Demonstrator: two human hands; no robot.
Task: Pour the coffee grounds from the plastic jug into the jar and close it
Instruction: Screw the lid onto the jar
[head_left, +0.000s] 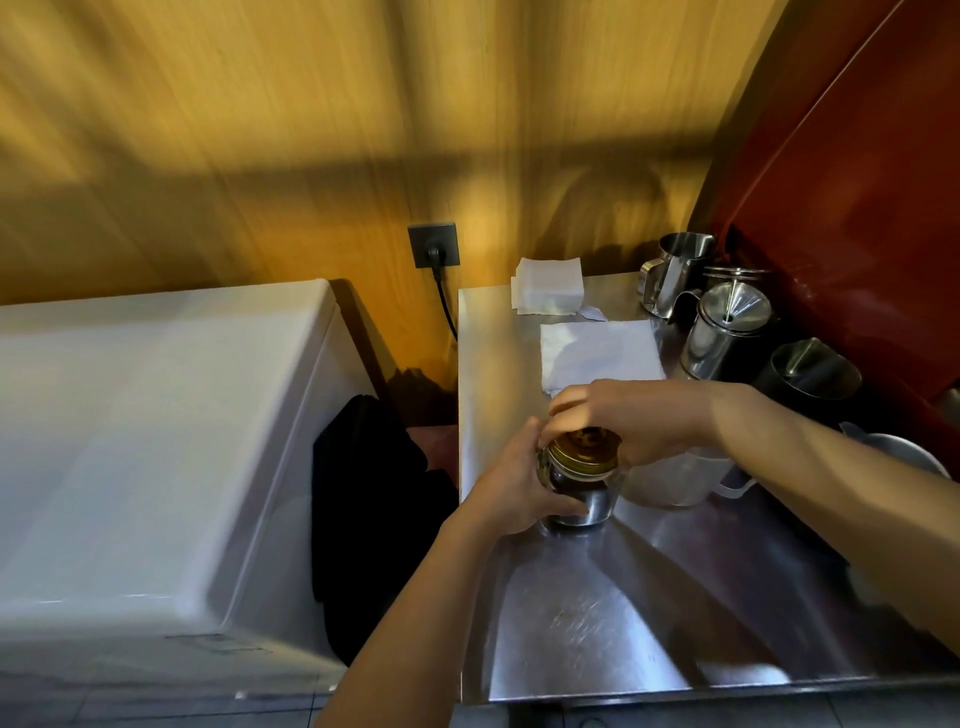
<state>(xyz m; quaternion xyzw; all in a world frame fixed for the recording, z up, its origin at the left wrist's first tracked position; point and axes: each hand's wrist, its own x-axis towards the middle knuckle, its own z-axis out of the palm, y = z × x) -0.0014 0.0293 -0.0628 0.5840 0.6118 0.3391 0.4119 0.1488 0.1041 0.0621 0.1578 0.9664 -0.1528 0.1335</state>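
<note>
While standing on the steel counter (597, 613), small glass jar of dark grounds (579, 491) gripped round its side by left hand (511, 486); right hand (631, 421) clamped over gold lid (584, 452); translucent plastic jug (670, 480) just beside.

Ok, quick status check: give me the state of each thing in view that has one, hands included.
Glass jar of dark coffee grounds: upright on the steel counter, gold lid on top.
Gold metal lid: on the jar mouth; tightness unclear.
Translucent plastic jug: upright behind the jar, looks empty.
Left hand: gripping the jar body.
Right hand: fingers on the lid.
Black wall plug: plugged in.
</note>
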